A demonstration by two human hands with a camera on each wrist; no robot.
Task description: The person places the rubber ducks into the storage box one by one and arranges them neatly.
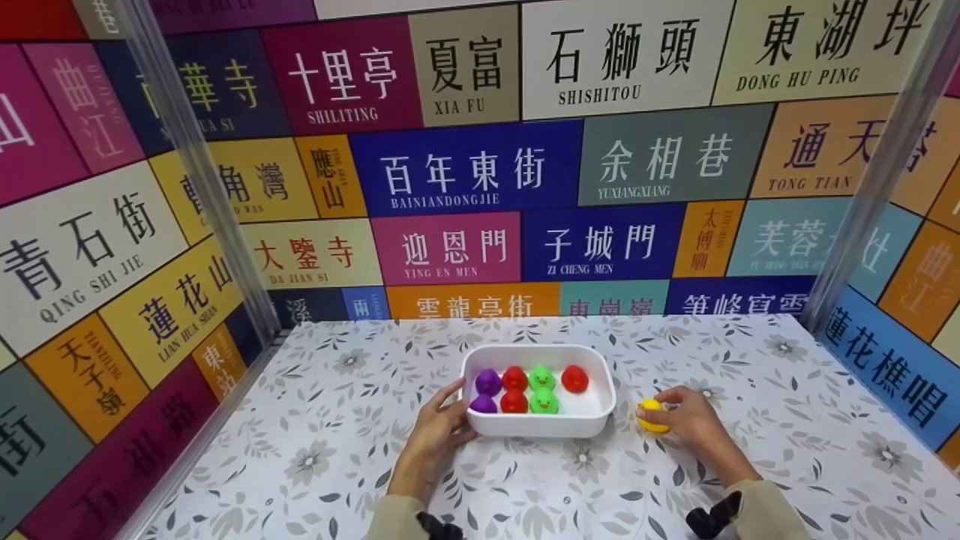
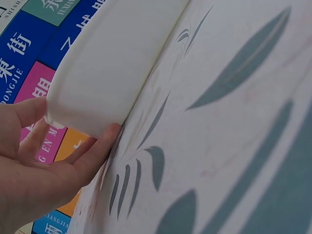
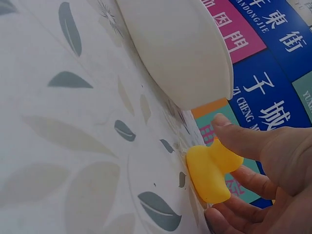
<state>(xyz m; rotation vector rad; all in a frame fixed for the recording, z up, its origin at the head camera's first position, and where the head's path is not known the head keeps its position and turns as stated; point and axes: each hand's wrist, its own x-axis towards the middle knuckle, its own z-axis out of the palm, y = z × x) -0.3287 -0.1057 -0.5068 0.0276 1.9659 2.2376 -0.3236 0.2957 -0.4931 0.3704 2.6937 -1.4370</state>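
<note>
A white tray [image 1: 536, 427] stands on the table with two purple ducks [image 1: 487, 382], two green ducks [image 1: 542, 378] and several red ducks [image 1: 575, 379] in it. My left hand [image 1: 439, 424] holds the tray's left end, thumb by the rim and fingers low on the wall [image 2: 112, 58]. Right of the tray, my right hand [image 1: 690, 416] has its thumb and fingers around a small yellow toy duck [image 3: 207, 170]. That duck is at the tabletop, partly covered by the fingers. Apart from it stands the tray's right end [image 3: 180, 53].
The table has a white cover [image 1: 315, 465] printed with grey leaves and flowers. Panels with coloured street-name signs [image 1: 465, 165] rise behind and at both sides. Clear upright strips [image 1: 862, 187] stand at the back corners.
</note>
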